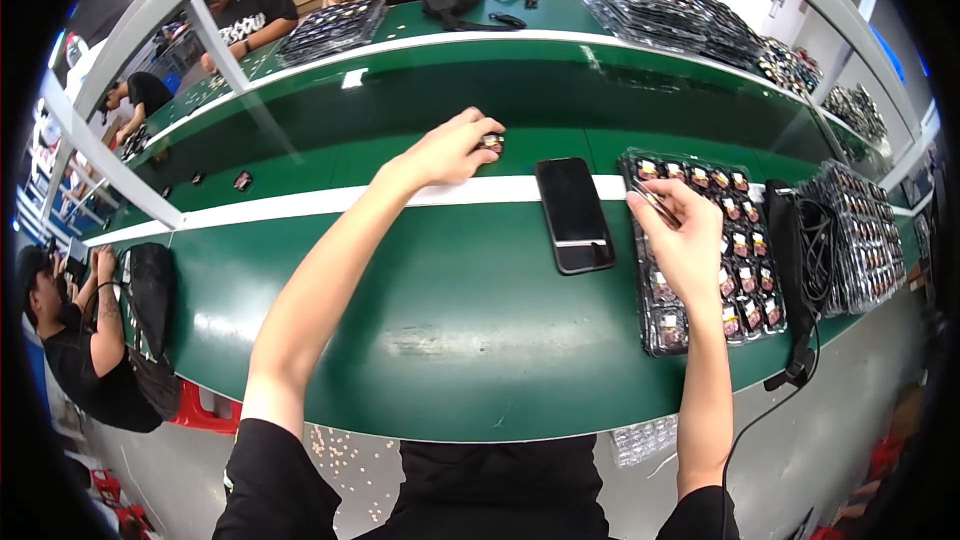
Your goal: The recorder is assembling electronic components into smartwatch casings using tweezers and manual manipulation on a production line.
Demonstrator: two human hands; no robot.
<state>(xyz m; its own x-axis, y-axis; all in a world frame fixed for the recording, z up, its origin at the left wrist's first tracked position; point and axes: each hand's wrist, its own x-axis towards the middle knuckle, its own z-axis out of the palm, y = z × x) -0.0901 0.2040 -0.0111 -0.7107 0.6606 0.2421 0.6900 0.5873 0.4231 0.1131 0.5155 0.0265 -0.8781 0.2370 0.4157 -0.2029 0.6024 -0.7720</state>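
My left hand reaches to the white strip across the green bench. Its fingers are closed on a small dark part with a light label; the part's lower side is hidden. My right hand is over a clear plastic tray at the right, holding metal tweezers between thumb and fingers. Several small dark parts with pale and yellow labels sit in the tray's pockets, some covered by my hand. Whether the tweezer tips touch one, I cannot tell. A black phone lies between my hands.
Right of the tray are a black pouch with coiled cable and a stack of filled trays. Small dark parts lie far left on the bench. More tray stacks stand behind the divider. Other people work at the back and left.
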